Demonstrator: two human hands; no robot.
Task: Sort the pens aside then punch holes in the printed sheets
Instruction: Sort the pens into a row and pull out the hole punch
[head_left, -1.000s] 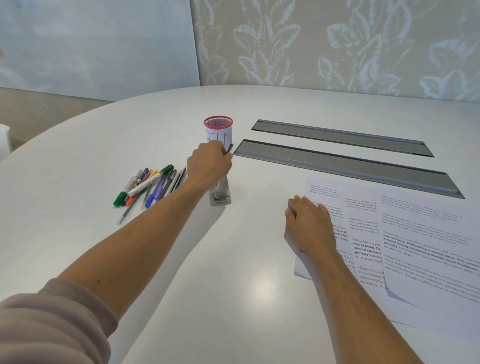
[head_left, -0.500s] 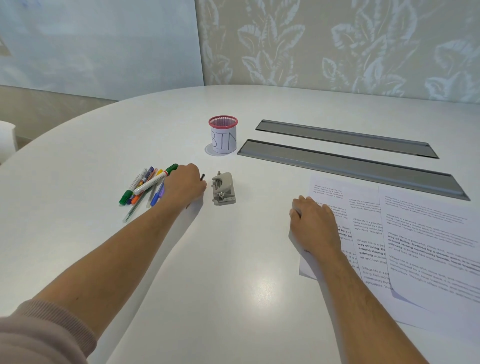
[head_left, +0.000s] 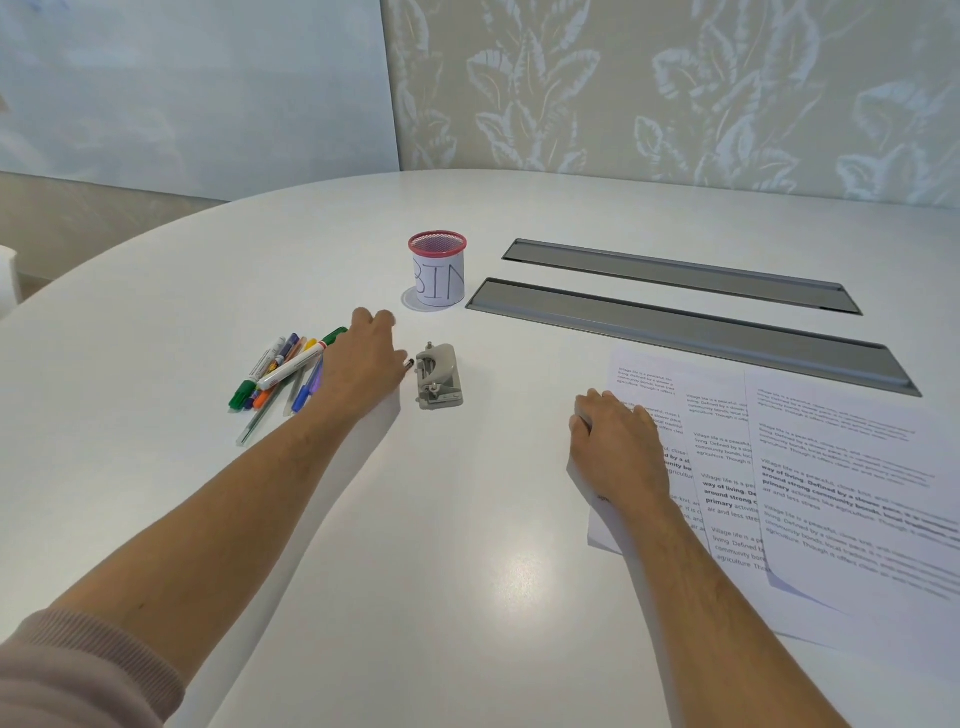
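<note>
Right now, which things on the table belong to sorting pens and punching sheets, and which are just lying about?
Part of the job:
pens, heaped beside the left hand
dark pen under the left hand
hole punch
printed sheets, right hand resting on their edge

Lying about:
cup marked BIN
two grey slot covers in the table

Looked forward and down from head height over a white table (head_left: 467, 597), through a single wide-angle view with no second one to share the scene. Sat close enough that both forearms entered from the bottom corners, with the left hand (head_left: 366, 364) left of center and the right hand (head_left: 615, 441) right of center. Faced a leaf-patterned wall (head_left: 675, 88) across the upper frame.
</note>
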